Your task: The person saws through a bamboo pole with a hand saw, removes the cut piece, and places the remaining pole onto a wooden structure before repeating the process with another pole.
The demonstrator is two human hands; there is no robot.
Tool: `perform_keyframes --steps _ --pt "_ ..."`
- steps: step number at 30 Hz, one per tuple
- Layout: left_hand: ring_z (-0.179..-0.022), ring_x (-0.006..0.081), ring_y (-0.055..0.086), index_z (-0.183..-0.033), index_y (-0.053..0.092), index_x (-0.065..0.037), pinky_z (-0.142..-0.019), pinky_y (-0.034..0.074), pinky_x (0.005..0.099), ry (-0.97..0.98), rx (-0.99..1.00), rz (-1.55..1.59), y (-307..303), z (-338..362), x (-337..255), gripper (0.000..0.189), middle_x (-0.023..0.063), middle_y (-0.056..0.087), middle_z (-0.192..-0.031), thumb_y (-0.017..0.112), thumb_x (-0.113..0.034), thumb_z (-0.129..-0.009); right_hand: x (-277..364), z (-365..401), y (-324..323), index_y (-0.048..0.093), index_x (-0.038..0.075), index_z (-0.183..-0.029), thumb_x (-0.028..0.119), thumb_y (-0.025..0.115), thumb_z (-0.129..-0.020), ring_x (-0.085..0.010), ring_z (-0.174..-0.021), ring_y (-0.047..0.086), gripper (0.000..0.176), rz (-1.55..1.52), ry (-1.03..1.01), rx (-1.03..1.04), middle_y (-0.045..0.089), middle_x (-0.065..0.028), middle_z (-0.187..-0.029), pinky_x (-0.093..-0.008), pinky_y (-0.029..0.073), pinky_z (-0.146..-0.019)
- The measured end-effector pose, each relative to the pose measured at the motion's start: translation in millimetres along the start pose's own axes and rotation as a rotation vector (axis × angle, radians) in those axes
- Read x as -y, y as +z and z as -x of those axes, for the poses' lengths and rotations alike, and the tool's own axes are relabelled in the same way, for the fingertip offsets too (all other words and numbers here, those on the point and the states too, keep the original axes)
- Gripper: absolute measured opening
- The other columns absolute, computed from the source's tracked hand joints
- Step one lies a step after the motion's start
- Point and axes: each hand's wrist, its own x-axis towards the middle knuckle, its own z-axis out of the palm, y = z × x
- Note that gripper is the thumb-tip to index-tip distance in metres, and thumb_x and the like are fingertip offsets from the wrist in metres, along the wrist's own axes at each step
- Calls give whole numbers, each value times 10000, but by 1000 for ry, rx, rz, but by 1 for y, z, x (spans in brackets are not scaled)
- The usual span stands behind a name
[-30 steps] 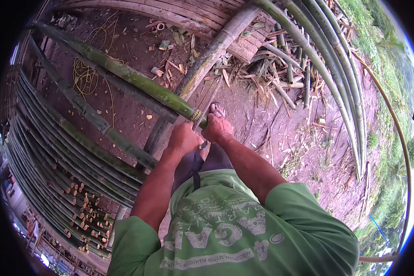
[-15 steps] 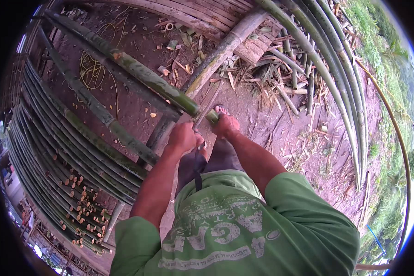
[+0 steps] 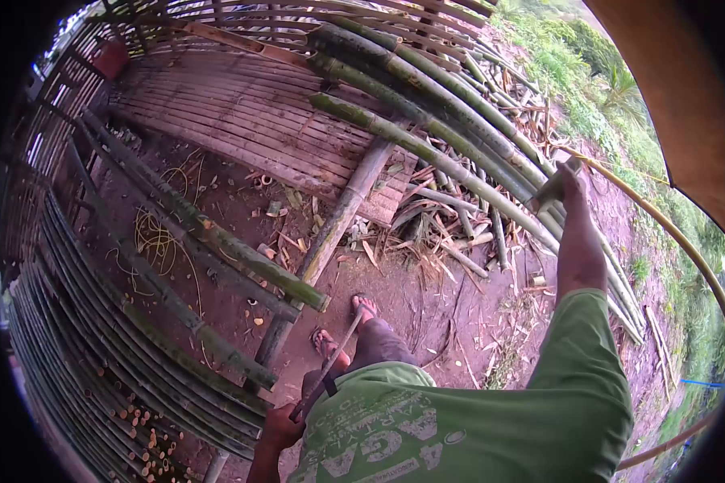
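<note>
My left hand (image 3: 282, 427) is low by my hip, closed around the handle end of a long, narrow, brownish blade (image 3: 334, 362). The blade slants up across my leg toward my right foot. Stretched out far to the right, my right hand (image 3: 572, 182) grips a short, pale green bamboo offcut (image 3: 549, 193), slightly blurred. It overlaps the bundle of long bamboo poles (image 3: 491, 141) in this view. Ahead of my feet, a green bamboo pole (image 3: 258, 266) rests across a wooden beam (image 3: 338, 225), its cut end toward me.
Many stacked bamboo poles (image 3: 137, 346) fill the left side. A slatted bamboo platform (image 3: 242, 113) stands at the back. Bamboo scraps (image 3: 427, 233) lie beside the beam. Yellow cord (image 3: 157, 237) is tangled on the ground, and a curved bamboo strip (image 3: 669, 221) arches at right.
Both hands have left the pole's near end. My right hand has swung far right with the short offcut; my left hand has dropped toward my hip with the blade. The view has turned rightward.
</note>
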Motion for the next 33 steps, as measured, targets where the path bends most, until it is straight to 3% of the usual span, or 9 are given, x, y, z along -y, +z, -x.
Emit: perform_keyframes --steps 1,5,8,10,11,14,21,25,33 --pt "-559 395 568 -697 546 -3 -539 457 447 -13 -27 21 -7 -1 -14 188 218 547 -605 622 -173 -716 64 18 27 580 -65 -1151 399 799 -695 -192 -763 641 685 -65 -203 118 654 -103 -917 -355 523 -700" --pt "-481 302 525 -671 513 -6 -496 433 390 -42 -194 161 -19 22 -34 224 173 525 -554 654 -175 -713 140 147 164 476 -43 -1317 352 712 -831 -233 -862 687 670 359 -1063 297 696 -137 -1031 -338 518 -862" --pt "-458 186 463 -648 491 -19 -474 403 341 -243 -353 254 -18 48 -48 245 104 483 -511 686 -155 -707 9 218 293 493 14 -1317 316 714 -846 -250 -999 649 601 285 -891 907 697 -140 -1010 -343 490 -933" --pt "-469 142 433 -636 484 -30 -469 388 321 -342 -499 301 -10 64 -60 254 64 460 -503 702 -145 -702 -43 351 320 434 24 -1372 513 742 -751 -321 -1084 618 849 889 -720 1184 668 -203 -1085 -387 478 -962" --pt "-475 119 418 -630 481 -36 -467 380 312 -387 -576 322 -5 70 -63 261 44 448 -499 709 -139 -700 -101 382 343 312 22 -1440 651 722 -674 -374 -1153 570 1072 1123 -803 1236 609 -258 -1176 -422 453 -997" --pt "-486 105 412 -615 464 -44 -477 372 299 -537 -765 446 19 90 -64 277 24 443 -506 712 -135 -699 -182 456 355 261 -5 -1397 588 780 -633 -435 -1089 579 1097 1132 -943 1323 599 -308 -1111 -460 465 -945" --pt "-473 65 371 -605 426 -71 -451 329 276 -745 -1084 735 66 127 -33 269 -30 425 -526 678 -39 -693 -130 550 321 462 -58 -1205 332 779 -615 -331 -933 652 775 794 -616 1478 644 -229 -1008 -407 521 -827" --pt "-451 58 417 -612 413 -88 -418 326 251 -715 -1232 950 65 134 -6 279 -26 437 -522 658 11 -701 -106 678 265 491 -56 -1146 210 791 -644 -244 -749 640 643 444 54 1842 623 -152 -863 -372 541 -647" --pt "-446 58 387 -597 408 -87 -422 309 268 -658 -1206 904 49 166 56 297 -29 431 -516 680 -23 -698 -303 640 268 316 -19 -1231 299 747 -646 -441 -955 623 793 1069 -620 1352 625 -290 -965 -492 483 -853"
